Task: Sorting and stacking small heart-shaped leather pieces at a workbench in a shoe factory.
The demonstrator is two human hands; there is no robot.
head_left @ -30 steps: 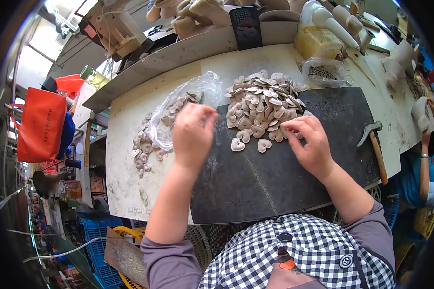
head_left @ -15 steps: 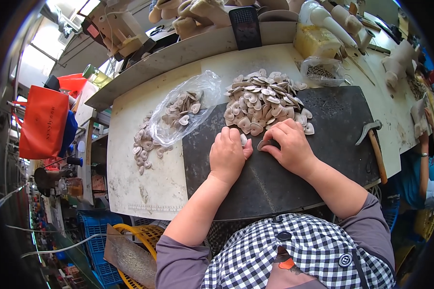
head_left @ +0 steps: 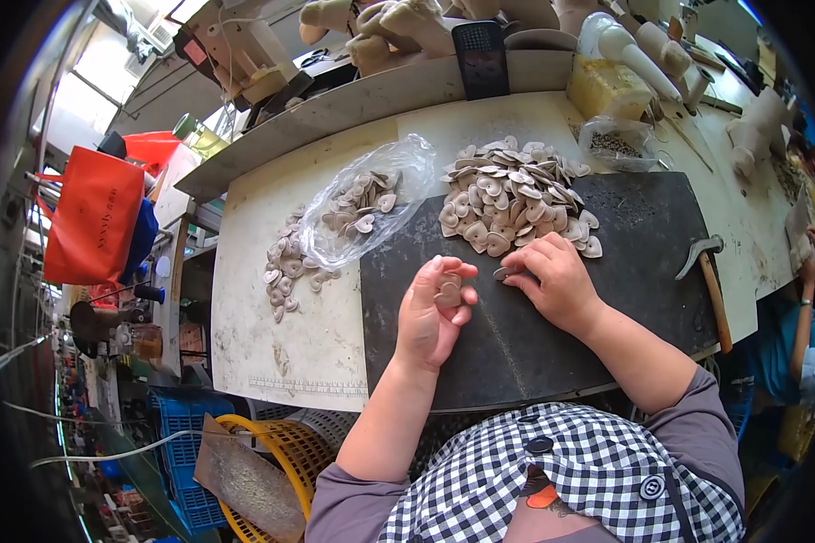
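My left hand (head_left: 423,328) is turned palm up over the black mat (head_left: 444,371), its fingers curled round a few beige heart-shaped pieces (head_left: 448,291). To its right, my right hand (head_left: 563,288) pinches one heart-shaped piece (head_left: 502,273) between thumb and fingertips, low over the mat. Just beyond both hands rises a large heap of the same heart-shaped pieces (head_left: 507,195), some showing a small hole. A clear plastic bag (head_left: 326,244) with more pieces lies to the left, beside a loose group of hearts (head_left: 285,271) on the pale tabletop.
A hammer (head_left: 715,294) with a wooden handle lies on the mat's right edge. Small metal parts fill a clear bag (head_left: 614,145) behind the mat. A dark phone-like slab (head_left: 481,61) leans at the back ledge. Yellow (head_left: 312,462) and blue baskets stand below left.
My left hand has rolled from palm down to palm up, showing the pieces in its fingers. My right hand stays nearly in place, still pinching a piece. The whole view has shifted slightly.
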